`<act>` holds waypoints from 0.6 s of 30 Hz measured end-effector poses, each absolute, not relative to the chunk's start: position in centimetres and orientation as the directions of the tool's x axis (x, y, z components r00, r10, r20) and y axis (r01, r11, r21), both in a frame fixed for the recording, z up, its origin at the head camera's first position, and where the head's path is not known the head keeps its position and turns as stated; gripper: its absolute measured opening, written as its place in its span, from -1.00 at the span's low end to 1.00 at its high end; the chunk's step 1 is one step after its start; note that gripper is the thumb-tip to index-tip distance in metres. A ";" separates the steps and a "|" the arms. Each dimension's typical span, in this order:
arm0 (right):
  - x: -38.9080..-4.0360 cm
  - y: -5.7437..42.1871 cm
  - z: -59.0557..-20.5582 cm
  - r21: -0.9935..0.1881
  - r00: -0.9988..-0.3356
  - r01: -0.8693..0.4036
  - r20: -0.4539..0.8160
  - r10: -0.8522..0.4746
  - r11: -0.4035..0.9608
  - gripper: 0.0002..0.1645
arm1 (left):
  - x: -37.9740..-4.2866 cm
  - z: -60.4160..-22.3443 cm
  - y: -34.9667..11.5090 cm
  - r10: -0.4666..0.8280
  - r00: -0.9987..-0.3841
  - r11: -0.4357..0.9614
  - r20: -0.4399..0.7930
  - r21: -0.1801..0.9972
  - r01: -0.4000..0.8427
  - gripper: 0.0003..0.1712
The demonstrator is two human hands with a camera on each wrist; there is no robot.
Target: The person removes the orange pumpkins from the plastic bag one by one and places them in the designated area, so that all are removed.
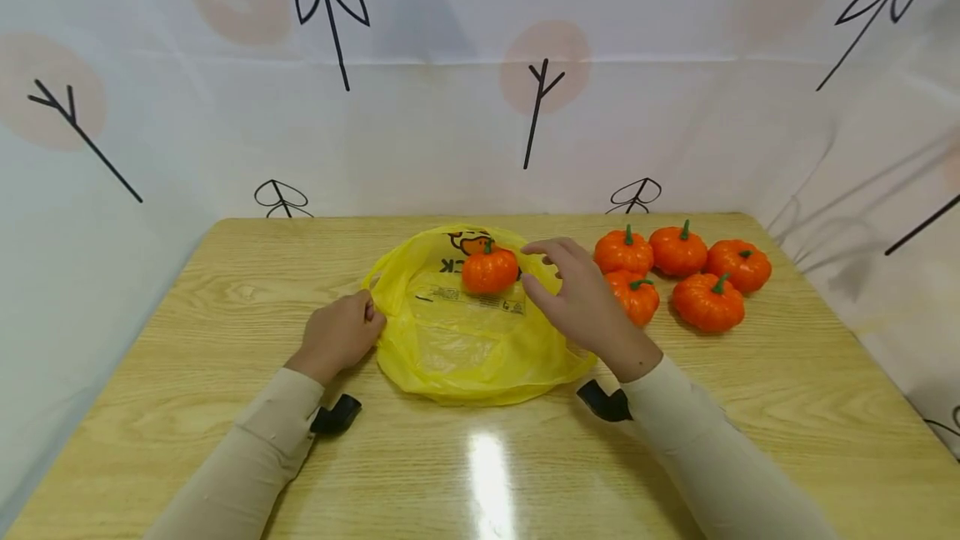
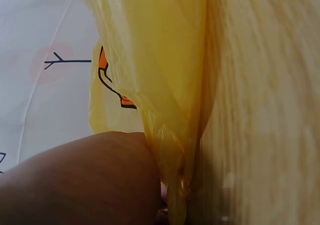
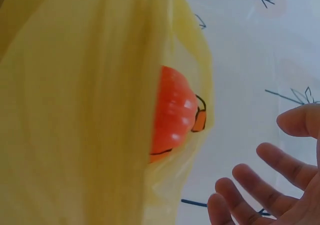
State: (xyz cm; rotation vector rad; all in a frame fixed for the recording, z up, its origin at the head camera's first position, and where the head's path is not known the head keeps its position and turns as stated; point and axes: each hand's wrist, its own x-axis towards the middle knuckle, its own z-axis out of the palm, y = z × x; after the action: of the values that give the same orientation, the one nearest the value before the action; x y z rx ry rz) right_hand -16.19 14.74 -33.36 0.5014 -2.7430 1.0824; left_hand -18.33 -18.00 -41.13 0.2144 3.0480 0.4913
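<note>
A yellow plastic bag (image 1: 480, 365) lies with its mouth spread wide, a printed cartoon showing on its far inner side. My left hand (image 1: 342, 332) grips the bag's left rim, its fingers curled round the bunched plastic (image 2: 172, 155). One small orange toy pumpkin (image 1: 489, 272) with a green stem is within the bag's mouth, near the far side. My right hand (image 1: 573, 298) hovers at the bag's right rim, fingers spread and apart from the pumpkin. In the right wrist view the near bag wall partly hides that pumpkin (image 3: 175, 110), and the fingers (image 3: 270, 160) hold nothing.
Several more orange pumpkins (image 1: 708, 303) stand grouped on the wooden table (image 1: 225, 290), right of the bag beyond my right hand. A white cloth (image 1: 442, 132) with black plant drawings hangs behind the table. Black wrist mounts (image 1: 337, 415) sit under both sleeves.
</note>
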 end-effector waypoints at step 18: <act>-17.9 12.8 -34.3 -0.652 -0.941 -0.339 0.226 -0.253 0.678 -0.51 | -18.3 -41.5 -18.1 0.133 -0.991 0.938 -0.026 0.327 0.118 -0.77</act>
State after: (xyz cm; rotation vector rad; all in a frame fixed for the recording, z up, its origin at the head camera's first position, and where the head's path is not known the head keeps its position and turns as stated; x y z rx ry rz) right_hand -17.92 12.81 -34.27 0.4906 -2.7688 1.1122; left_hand -18.33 -18.06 -41.49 0.1974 3.0447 0.5097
